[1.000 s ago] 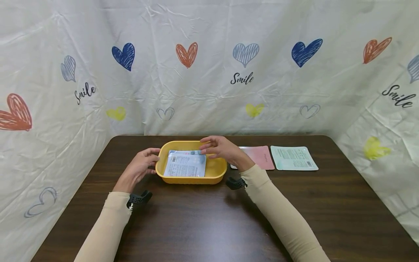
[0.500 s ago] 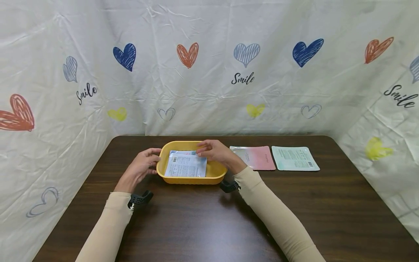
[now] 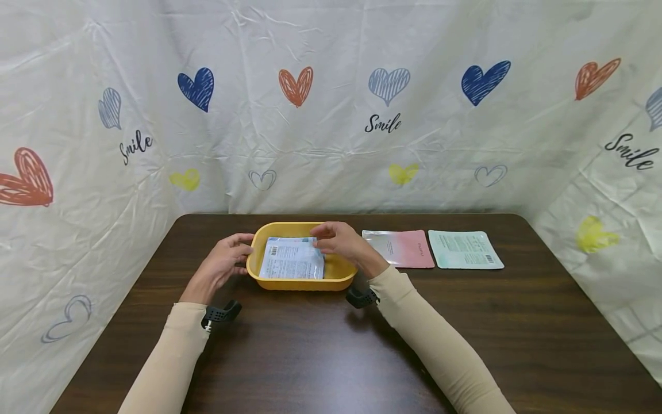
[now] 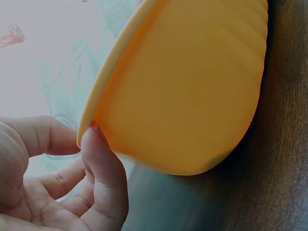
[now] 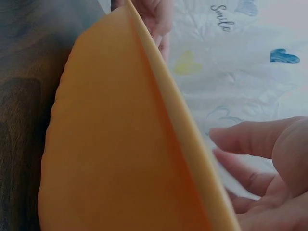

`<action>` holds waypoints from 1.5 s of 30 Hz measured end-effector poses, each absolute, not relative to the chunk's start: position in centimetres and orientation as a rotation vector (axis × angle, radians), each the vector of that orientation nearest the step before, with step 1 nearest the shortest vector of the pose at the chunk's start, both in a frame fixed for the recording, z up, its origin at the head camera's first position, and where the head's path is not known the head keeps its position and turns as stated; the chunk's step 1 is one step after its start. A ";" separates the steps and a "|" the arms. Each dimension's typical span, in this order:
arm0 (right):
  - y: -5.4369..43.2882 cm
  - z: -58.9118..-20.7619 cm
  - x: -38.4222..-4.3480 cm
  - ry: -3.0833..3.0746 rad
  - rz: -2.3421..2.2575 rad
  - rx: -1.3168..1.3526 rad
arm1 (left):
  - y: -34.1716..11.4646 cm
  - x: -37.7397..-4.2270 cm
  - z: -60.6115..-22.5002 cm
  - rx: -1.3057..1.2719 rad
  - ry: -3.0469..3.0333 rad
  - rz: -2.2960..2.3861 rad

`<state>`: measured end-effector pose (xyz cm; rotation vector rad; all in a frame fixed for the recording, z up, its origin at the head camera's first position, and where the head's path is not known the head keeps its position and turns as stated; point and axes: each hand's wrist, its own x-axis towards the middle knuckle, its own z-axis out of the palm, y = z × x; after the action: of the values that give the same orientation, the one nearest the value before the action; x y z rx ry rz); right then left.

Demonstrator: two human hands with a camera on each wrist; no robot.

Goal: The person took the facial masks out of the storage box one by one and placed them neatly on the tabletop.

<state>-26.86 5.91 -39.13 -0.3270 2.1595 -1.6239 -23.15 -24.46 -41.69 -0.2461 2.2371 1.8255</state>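
A yellow plastic basket [image 3: 305, 284] stands at the back of the table, left of centre. Inside lie sheet mask packets, overlapping; the top one [image 3: 292, 261] is pale blue-white with printed text, its barcode at upper left. My left hand [image 3: 227, 259] pinches the basket's left rim between thumb and finger, as the left wrist view shows. Over the right half of the basket is my right hand [image 3: 343, 242], fingertips right at the packets' upper right corner. In the right wrist view its thumb and forefinger lie close together beyond the rim, a small gap between them.
Right of the basket a pink and white packet [image 3: 408, 250] lies flat, partly behind my right hand. Beside it lies a mint green packet [image 3: 465, 250]. A white cloth [image 3: 331, 144] printed with hearts hangs behind the dark wooden table [image 3: 310, 345].
My right hand has moved slightly left and down over the basket. The packets inside now line up more closely, with less of the rear one showing. My left hand stays at the rim.
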 end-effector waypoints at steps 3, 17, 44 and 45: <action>5.7 -39.2 -26.8 2.154 -1.616 -0.303 | -24.4 -23.2 -41.7 -0.243 2.233 1.830; 5.4 -38.5 -25.8 2.090 -1.528 -0.284 | -24.4 -23.3 -41.7 -0.253 2.229 1.834; 6.6 -38.3 -25.6 2.091 -1.623 -0.384 | -24.4 -23.2 -41.7 -0.227 2.240 1.820; 6.8 -38.3 -25.6 2.093 -1.626 -0.383 | -24.4 -23.2 -41.6 -0.225 2.237 1.825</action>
<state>-25.64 6.76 -38.26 -0.3833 2.0925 -1.6261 -23.19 -24.36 -41.63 -0.2246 2.2369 1.8248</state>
